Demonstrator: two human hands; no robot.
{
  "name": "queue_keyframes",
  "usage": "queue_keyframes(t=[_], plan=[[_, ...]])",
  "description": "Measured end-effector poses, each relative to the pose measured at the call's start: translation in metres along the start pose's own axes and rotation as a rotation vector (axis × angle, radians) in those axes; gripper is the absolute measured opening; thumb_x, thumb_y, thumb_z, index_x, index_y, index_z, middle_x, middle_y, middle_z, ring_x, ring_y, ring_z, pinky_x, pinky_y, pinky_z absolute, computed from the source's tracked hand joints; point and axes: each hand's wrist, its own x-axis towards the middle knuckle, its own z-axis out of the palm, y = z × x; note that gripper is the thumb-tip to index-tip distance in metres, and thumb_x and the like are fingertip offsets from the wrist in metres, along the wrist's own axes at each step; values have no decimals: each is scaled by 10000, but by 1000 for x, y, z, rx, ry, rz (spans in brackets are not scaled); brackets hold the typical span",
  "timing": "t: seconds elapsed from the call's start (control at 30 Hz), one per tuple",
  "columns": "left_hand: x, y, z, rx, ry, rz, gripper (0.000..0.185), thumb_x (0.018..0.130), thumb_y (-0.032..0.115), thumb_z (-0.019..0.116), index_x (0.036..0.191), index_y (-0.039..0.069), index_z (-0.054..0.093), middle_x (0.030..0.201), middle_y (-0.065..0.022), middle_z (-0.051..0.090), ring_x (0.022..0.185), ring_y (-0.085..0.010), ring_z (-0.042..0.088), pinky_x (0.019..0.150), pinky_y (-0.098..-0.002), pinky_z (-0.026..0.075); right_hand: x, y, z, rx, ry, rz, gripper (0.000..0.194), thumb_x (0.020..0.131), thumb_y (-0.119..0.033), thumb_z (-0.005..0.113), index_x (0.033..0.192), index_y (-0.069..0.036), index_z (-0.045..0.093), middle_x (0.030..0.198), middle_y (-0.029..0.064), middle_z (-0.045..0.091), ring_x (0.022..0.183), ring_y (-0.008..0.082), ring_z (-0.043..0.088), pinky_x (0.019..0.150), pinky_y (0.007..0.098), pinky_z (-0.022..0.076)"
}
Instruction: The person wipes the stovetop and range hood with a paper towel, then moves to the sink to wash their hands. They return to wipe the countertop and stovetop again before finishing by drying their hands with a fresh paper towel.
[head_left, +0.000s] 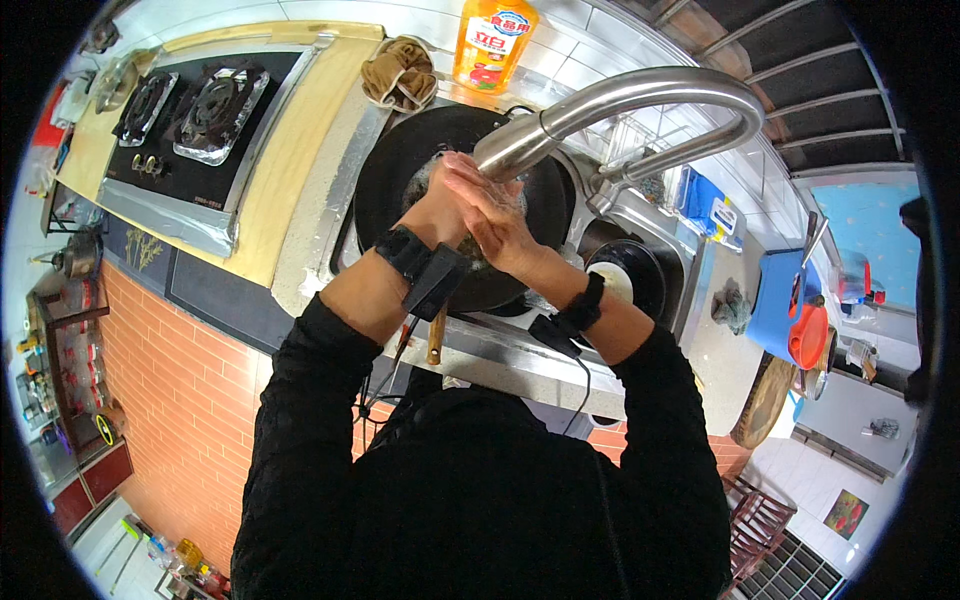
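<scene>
Under the spout of a brushed-metal faucet (517, 146), my left hand (442, 214) and my right hand (499, 225) press together, palm against palm, wet. Which fingers lie uppermost is partly hidden by the spout. Below them a large black wok (390, 165) rests over the sink, with suds inside. Its wooden handle (436, 337) points toward my body. No object shows between my hands. Black straps with small boxes circle both wrists.
An orange dish soap bottle (495, 49) and a folded brown cloth (399, 73) stand behind the wok. The right sink basin (675, 289) holds a black pan and a pale round dish. A gas stove (202, 120) is at left; a blue container (772, 300) is at right.
</scene>
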Motion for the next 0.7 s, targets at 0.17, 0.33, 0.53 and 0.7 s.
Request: queue_keyframes(t=[0.17, 0.33, 0.53, 0.7], plan=[[-6, 7, 14, -796, -222, -514, 378, 916, 358, 441, 930, 35, 638, 861, -131, 647, 816, -289, 622, 763, -364, 501, 12, 7, -4, -84, -156, -35, 258, 863, -155, 457, 1059, -76, 605, 1098, 132, 608, 1070, 317, 563, 911, 440, 427], [13, 33, 21, -367, -268, -423, 349, 905, 337, 465, 880, 39, 645, 789, -114, 642, 738, -272, 628, 696, -359, 511, 18, 31, -16, 125, -473, 348, 274, 886, -229, 446, 932, -47, 645, 889, 116, 640, 841, 244, 618, 760, 352, 471], [2, 21, 27, -375, -619, -576, 279, 877, 277, 506, 836, 36, 640, 690, -99, 628, 560, -206, 613, 538, -322, 508, 9, 39, -40, 1066, -710, 1330, 432, 911, -394, 437, 1174, -83, 581, 1023, 70, 646, 931, 197, 611, 704, 309, 517], [-1, -3, 23, -1260, -334, -780, 362, 908, 395, 449, 884, 57, 577, 636, -80, 611, 490, -199, 602, 405, -281, 478, -16, 38, -23, 1492, -290, 1239, 528, 870, -448, 509, 1256, -87, 509, 689, 56, 560, 417, 140, 488, 371, 264, 403]])
